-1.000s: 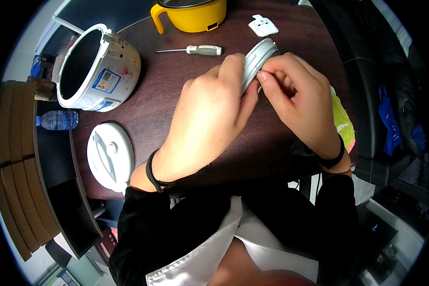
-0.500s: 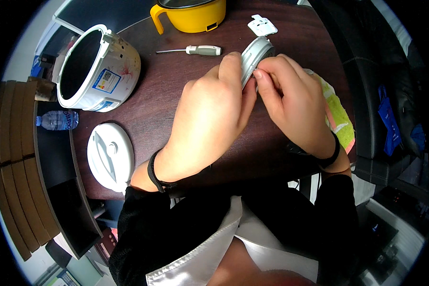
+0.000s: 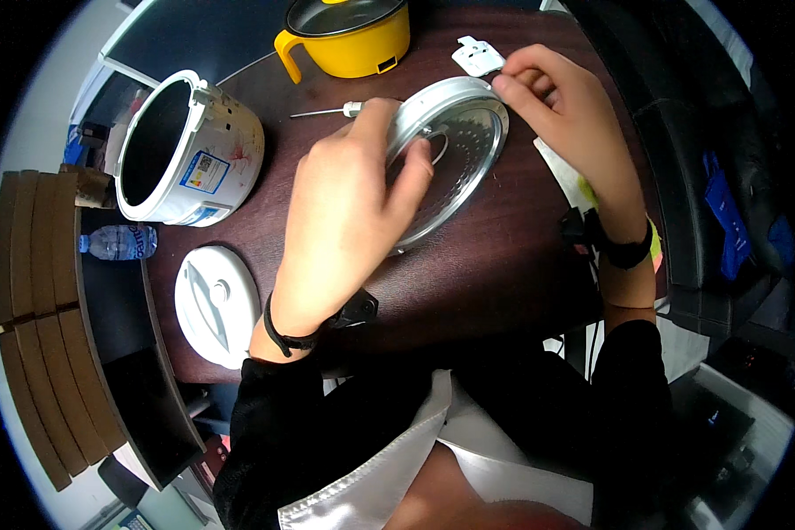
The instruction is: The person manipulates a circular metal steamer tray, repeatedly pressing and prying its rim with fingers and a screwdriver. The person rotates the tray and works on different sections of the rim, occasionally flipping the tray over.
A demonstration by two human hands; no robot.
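Observation:
My left hand (image 3: 344, 190) grips a round rice cooker lid part (image 3: 468, 163) by its left side, thumb on the inner face and fingers behind. This part has a white rim, a shiny metal inner plate with small holes, and a small ring near the thumb. At its upper right edge, my right hand (image 3: 579, 110) is curled, with thumb and fingertip pinched at the rim. A white oval lid cover (image 3: 216, 305) lies at the left of the table. Just beyond the right fingertips is a small white plastic piece (image 3: 477, 56).
The white rice cooker body (image 3: 225, 146) stands open at the left. A yellow pot (image 3: 362, 44) with a handle is at the back. A screwdriver (image 3: 320, 112) lies partly behind my left hand. A water bottle (image 3: 119, 242) and a patterned cloth (image 3: 556, 168) flank the table.
The lid part has turned from edge-on so its metal inner face shows. My right hand has moved up and right along it; my left hand has shifted left.

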